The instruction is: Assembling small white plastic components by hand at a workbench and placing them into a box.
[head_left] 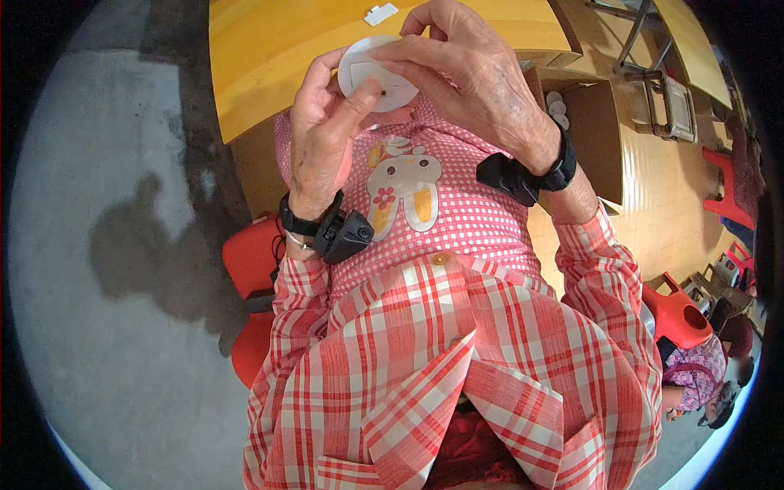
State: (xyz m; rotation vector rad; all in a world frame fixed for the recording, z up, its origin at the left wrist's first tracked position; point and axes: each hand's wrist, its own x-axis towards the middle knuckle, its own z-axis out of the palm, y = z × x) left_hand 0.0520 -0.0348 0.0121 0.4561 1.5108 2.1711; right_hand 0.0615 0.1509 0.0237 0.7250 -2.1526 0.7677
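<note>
A flat white disc point(398, 95) is held up in front of my chest, near the edge of the yellow table point(278, 61). My left hand point(322, 135) grips its left side, thumb pressed on the face and fingers behind. From the right, my right hand point(486, 86) reaches over the disc, its bent fingers closed at the upper right edge. A small dark spot shows on the disc by the left thumb. Whether the right fingers pinch something else too is hidden. Beyond the disc, a small white flat piece point(380, 14) lies on the table.
Right of my right wrist stands an open cardboard box point(594, 135) with several white round pieces point(558, 110) at its inner side. A red seat point(249, 257) shows at my left, a red stool point(676, 314) at my right. Another person point(696, 371) is at the lower right.
</note>
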